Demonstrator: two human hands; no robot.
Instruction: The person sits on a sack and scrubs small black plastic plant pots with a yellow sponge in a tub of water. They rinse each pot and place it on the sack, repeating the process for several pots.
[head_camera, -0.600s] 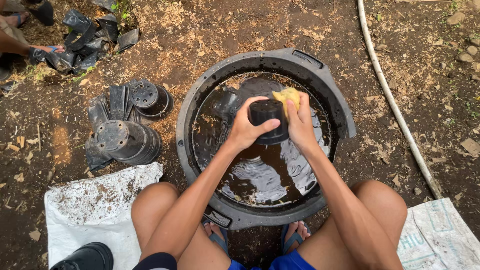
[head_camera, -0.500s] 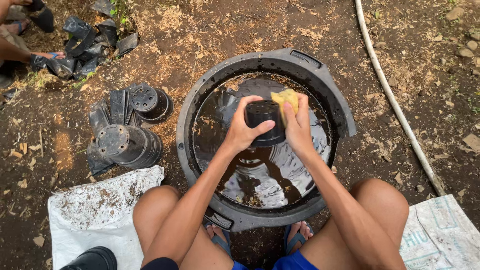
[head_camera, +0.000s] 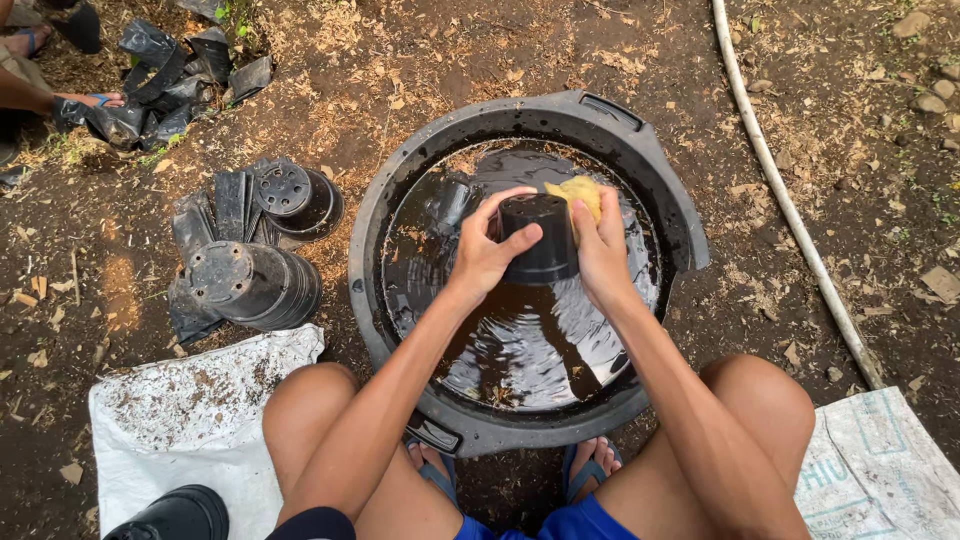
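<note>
black plastic pot (head_camera: 540, 240) is sitting gripped in the left hand (head_camera: 485, 255) above the water-filled tub (head_camera: 400, 200); the right hand (head_camera: 603, 250) is pressing a yellow sponge (head_camera: 580, 192) against it. white sacks (head_camera: 190, 410) are lying at both sides

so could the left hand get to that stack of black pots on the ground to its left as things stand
Probably yes, once freed: the left hand now grips a black pot over the tub. The stacked pots lie just beyond the tub's rim on open dirt, with nothing between.

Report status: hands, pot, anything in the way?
Left hand grips black pot over tub of dark water. Right hand presses yellow sponge against it. Nothing blocking.
</note>
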